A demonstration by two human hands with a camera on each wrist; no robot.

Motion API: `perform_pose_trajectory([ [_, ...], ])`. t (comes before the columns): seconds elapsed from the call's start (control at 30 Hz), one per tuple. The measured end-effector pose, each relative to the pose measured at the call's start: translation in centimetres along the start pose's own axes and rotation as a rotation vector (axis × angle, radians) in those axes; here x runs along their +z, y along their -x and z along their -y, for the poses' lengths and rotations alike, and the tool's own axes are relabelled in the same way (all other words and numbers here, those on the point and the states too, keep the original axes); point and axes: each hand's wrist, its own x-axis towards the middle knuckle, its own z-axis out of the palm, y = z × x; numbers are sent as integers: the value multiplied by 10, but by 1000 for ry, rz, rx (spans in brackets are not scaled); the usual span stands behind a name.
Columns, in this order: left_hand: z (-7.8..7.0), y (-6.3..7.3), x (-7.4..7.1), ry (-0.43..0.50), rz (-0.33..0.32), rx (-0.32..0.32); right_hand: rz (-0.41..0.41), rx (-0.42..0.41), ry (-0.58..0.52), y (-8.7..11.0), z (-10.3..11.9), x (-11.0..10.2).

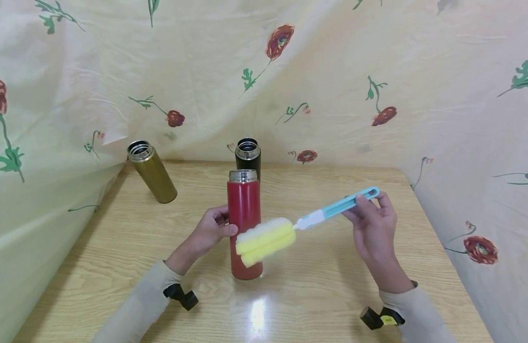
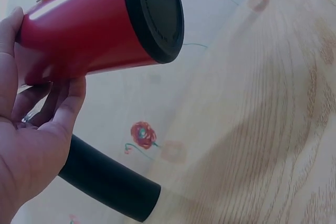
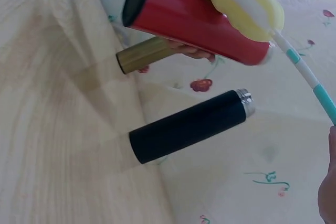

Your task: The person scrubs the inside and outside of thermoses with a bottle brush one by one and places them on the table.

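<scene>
My left hand (image 1: 209, 232) holds a red thermos bottle (image 1: 243, 202) upright round its side. Its mouth has no lid, and its black base (image 2: 155, 14) shows from below in the left wrist view, lifted off the table. In my right hand (image 1: 375, 227) is a bottle brush, gripped near the end of its light-blue handle (image 1: 343, 206). The brush's yellow and white sponge head (image 1: 266, 243) tilts down to the left and overlaps the bottle's front in the head view. From the right wrist the sponge (image 3: 247, 6) also overlaps the bottle; contact cannot be told.
A black thermos bottle (image 3: 189, 127) stands without a lid behind the red one. Further left, a gold thermos bottle (image 1: 154, 176), likewise lidless, stands on the wooden table (image 1: 315, 305). Flower-patterned cloth (image 1: 212, 62) hangs behind the table and along both sides.
</scene>
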Motion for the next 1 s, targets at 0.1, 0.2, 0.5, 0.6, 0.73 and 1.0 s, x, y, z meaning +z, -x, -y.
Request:
perform_pose_trajectory([
  [0.1,1,0,0,-9,8,9,-28,0,-19,-5,3,1],
  [0.2,2,0,1,-5,11,11,-41,-3,-29,-8,4,2],
  [0.5,3,0,5,-3,33,16,-82,-14,-91,-21,5,8],
  [0.6,4,0,6,15,37,19,-99,-26,-85,-23,5,11],
  [0.73,5,-1,7,61,54,18,-126,-50,-84,-26,3,15],
  [1.0,5,-1,6,37,56,22,-182,-78,-52,-26,-1,18],
])
